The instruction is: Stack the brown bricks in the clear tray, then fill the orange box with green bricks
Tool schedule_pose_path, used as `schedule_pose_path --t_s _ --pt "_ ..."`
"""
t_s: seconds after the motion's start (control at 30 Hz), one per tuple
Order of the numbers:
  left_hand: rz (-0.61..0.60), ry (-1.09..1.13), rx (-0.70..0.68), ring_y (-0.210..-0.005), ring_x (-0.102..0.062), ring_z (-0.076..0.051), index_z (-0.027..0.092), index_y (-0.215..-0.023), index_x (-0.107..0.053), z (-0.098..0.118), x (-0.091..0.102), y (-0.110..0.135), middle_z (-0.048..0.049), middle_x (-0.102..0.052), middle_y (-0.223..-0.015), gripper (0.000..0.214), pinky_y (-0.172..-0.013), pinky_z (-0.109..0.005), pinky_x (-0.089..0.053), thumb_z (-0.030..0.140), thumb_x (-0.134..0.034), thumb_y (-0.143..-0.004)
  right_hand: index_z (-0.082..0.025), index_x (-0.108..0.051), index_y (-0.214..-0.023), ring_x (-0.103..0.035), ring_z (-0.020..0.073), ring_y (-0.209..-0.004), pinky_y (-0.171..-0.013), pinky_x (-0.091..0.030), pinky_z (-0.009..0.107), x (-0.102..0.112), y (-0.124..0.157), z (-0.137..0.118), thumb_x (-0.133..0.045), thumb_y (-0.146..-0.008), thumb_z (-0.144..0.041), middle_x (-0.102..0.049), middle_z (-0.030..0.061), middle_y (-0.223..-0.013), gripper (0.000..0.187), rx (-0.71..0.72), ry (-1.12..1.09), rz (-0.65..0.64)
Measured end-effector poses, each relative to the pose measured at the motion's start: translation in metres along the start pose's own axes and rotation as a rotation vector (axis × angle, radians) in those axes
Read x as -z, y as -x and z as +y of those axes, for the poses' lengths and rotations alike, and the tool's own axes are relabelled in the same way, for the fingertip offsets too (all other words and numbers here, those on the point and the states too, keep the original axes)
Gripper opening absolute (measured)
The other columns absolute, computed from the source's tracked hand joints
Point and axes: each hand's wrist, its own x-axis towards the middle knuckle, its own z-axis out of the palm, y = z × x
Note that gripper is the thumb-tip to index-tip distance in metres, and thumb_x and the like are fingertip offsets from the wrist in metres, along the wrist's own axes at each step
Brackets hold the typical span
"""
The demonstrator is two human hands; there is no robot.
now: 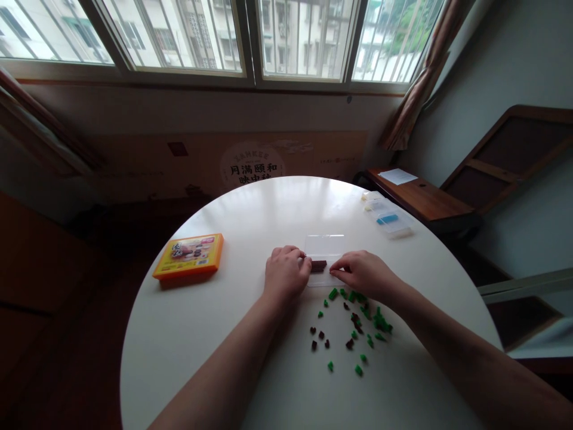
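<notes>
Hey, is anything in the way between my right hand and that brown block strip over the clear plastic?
Nothing visible: only a small gap separates your right hand from the near end of the brown block strip. Your left hand is at its opposite end, and the loose green pieces lie outside that gap.

Home, I'd say: bunched curtains beside a wide window with bars, apartment-type buildings outside. Printed panel below the sill, small wooden desk or bench by the wall, round white table before me. No lab or shop gear in my view.
</notes>
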Motion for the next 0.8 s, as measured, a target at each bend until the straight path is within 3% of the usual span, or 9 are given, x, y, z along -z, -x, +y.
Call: schedule_pose_path --t_s 0.2,0.8 --pt "-0.004 -0.006 -0.012 -0.106 -0.054 -0.026 0.022 -0.095 -0.072 -0.0006 0.0004 0.0005 -0.0052 -0.069 -0.111 0.026 -0.094 -0.040 -0.044 0.037 -0.051 -0.090 -0.033 -0.077 -0.100 -0.066 0.0156 -0.079 -0.070 -0.045 0.027 0.0011 0.0022 0.0031 -0.059 -0.085 -0.027 -0.073 -0.0017 -0.091 0.024 -0.006 0.000 0.067" --pt "-0.005 0.002 0.005 -0.107 -0.054 -0.026 0.022 -0.096 -0.072 0.0005 0.0012 0.0010 -0.0042 -0.069 -0.113 0.026 -0.094 -0.041 -0.044 0.037 -0.052 -0.089 -0.031 -0.078 -0.087 -0.063 0.0149 -0.075 -0.066 -0.040 0.026 0.0010 -0.0029 -0.0055 -0.061 -0.084 -0.033 -0.071 -0.0008 -0.088 0.017 -0.037 0.081 0.022"
